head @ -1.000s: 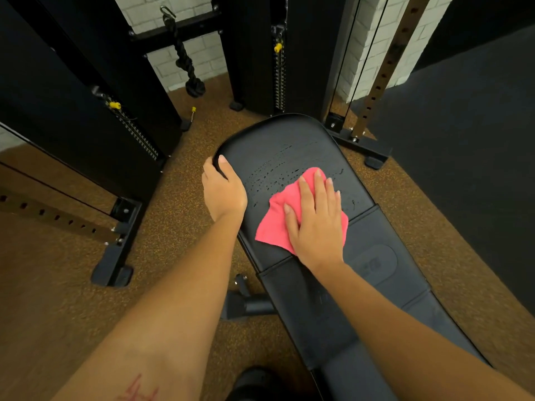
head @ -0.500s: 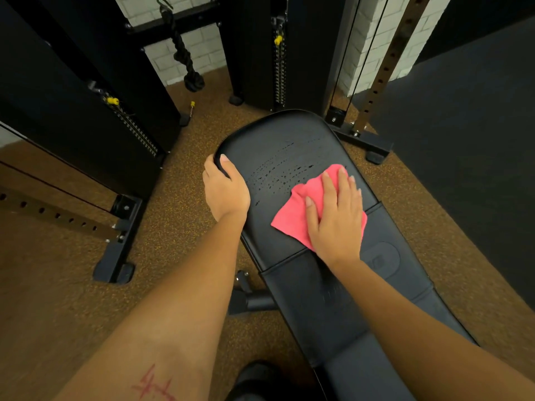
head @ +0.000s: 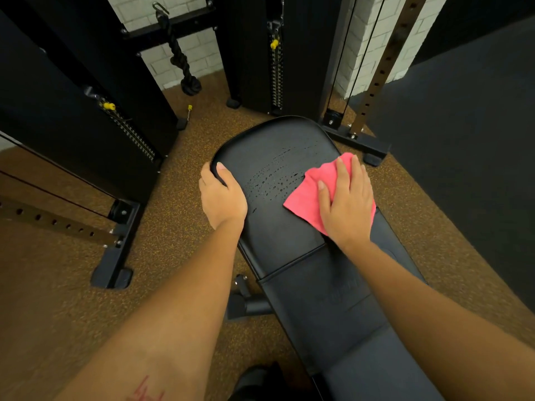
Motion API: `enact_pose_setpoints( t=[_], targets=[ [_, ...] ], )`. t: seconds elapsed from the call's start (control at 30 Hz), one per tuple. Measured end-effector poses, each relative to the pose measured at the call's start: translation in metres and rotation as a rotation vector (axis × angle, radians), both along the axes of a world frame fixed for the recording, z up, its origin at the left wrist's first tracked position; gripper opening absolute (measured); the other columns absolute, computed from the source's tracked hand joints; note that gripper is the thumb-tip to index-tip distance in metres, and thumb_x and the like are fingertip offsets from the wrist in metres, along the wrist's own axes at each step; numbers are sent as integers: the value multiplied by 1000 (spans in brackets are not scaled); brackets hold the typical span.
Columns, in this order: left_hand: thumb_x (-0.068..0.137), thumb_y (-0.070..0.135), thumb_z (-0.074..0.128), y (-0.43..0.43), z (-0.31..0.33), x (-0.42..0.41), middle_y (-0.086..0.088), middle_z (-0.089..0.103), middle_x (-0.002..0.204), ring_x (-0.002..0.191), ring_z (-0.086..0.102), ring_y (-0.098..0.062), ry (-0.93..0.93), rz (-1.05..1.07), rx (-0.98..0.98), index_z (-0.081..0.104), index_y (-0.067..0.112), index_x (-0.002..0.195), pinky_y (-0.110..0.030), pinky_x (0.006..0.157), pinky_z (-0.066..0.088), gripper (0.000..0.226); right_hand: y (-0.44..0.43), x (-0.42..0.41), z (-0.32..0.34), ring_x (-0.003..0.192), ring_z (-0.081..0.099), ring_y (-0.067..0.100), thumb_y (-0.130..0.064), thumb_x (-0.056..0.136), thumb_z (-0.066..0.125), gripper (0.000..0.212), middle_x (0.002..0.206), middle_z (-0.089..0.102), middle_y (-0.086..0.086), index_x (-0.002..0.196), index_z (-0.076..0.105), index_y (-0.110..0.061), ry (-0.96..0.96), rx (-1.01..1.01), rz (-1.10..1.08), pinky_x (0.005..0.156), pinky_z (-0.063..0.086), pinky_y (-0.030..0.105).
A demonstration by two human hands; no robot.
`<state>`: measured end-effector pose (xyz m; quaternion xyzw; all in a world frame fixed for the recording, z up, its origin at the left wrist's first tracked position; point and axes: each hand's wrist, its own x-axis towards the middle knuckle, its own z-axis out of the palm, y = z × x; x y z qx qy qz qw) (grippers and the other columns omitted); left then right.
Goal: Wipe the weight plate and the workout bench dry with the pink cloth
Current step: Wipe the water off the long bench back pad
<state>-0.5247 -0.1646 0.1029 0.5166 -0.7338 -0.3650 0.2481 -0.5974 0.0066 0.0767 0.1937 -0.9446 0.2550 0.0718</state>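
Pink and soft-looking, the cloth now lies rumpled at the right edge of the far pad of the bench, having slid there from the pad's middle over the last second. The right hand presses it down flat, fingers straight and slightly spread, and has travelled across with it. The left hand has stayed on the pad's left edge, thumb lying on top and fingers curled over the rim. Between the hands, curved rows of small water drops bead on the smooth black padding, which is rounded at its far end and split by a seam from the next section nearer the person. Under the bench is a speckled brown rubber floor, meeting a dark mat on the right. Beyond stand black metal frames, a hanging knotted black rope and a white brick wall.
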Motion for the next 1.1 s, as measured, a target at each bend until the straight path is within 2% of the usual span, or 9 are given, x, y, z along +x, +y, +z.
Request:
enact_pose_setpoints(
  t=[0.13, 0.27, 0.37, 0.53, 0.63, 0.8, 0.93, 1.1],
  targets=[
    [101, 37, 27, -1, -2, 0, -8, 45, 139, 124, 45, -24, 9, 2, 5, 36, 14, 140, -31, 97, 34, 46, 3, 19, -6, 136, 29, 40, -40, 96, 34, 57, 149, 30, 21, 140, 39, -4, 29, 20, -17, 112, 24, 49],
    [101, 37, 27, -1, -2, 1, -9, 45, 139, 125, 44, -23, 12, 1, 4, 36, 14, 140, -31, 98, 34, 46, 16, 48, -13, 139, 26, 37, -41, 96, 33, 56, 151, 29, 18, 141, 38, -7, 45, 42, 64, 113, 22, 47],
    [101, 37, 27, 0, -1, 1, -8, 45, 140, 125, 44, -22, 7, -1, 9, 35, 14, 140, -29, 97, 33, 46, 18, 32, -10, 137, 29, 37, -43, 96, 32, 57, 150, 31, 18, 140, 40, -8, 40, 35, 67, 111, 24, 47],
    [101, 35, 25, -1, -2, 1, -8, 47, 138, 123, 45, -23, 18, 3, 13, 37, 14, 140, -30, 97, 33, 46, 4, -7, 0, 129, 39, 39, -44, 95, 30, 59, 144, 38, 22, 138, 40, -5, 7, -2, -48, 105, 32, 47],
    [101, 36, 25, -1, -2, 0, -7, 48, 137, 122, 46, -23, 21, 17, 14, 39, 14, 138, -30, 96, 34, 45, -3, -3, -2, 129, 39, 40, -42, 96, 32, 56, 144, 37, 22, 138, 39, -5, 19, 20, -103, 106, 31, 50],
    [101, 36, 25, -1, -3, 0, -7, 49, 135, 121, 47, -23, 34, 18, 15, 40, 14, 137, -30, 95, 34, 45, -6, 16, -6, 134, 32, 40, -39, 96, 33, 54, 147, 34, 22, 138, 40, -5, 73, 78, -26, 110, 26, 52],
    [101, 35, 24, 0, -2, 0, -7, 48, 137, 123, 46, -22, 28, 17, 13, 38, 14, 138, -28, 96, 32, 45, -16, -13, 4, 131, 35, 39, -42, 95, 29, 58, 146, 35, 21, 139, 39, -5, 38, 38, -2, 107, 28, 50],
    [101, 35, 23, -1, -3, 0, -8, 48, 137, 123, 45, -23, 39, 23, 7, 39, 13, 138, -31, 98, 33, 46, -34, -36, 8, 128, 39, 39, -40, 95, 32, 56, 144, 37, 22, 138, 39, -5, 29, 23, -19, 104, 31, 50]
  ],
)
